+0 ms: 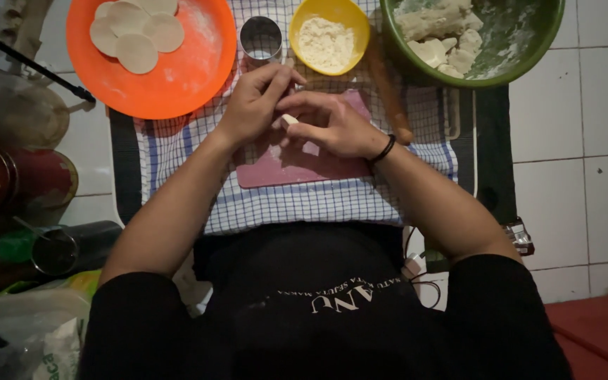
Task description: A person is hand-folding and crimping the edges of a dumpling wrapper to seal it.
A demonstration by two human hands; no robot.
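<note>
My left hand (pixel 253 102) and my right hand (pixel 332 125) meet over a pink board (pixel 276 169), both pinching a small piece of pale dough (pixel 289 119). The board lies on a blue-checked cloth (pixel 297 204). Just beyond the hands stand a metal ring cutter (pixel 260 39) and a yellow bowl of flour (pixel 328 35). A wooden rolling pin (pixel 390 91) lies to the right of my right hand, which wears a black wristband.
An orange plate (pixel 177 70) with several round dough discs (pixel 135 28) sits at the upper left. A green bowl (pixel 529 49) holding dough lumps is at the upper right. Jars, a cup and plastic bags crowd the left side on the white tiled floor.
</note>
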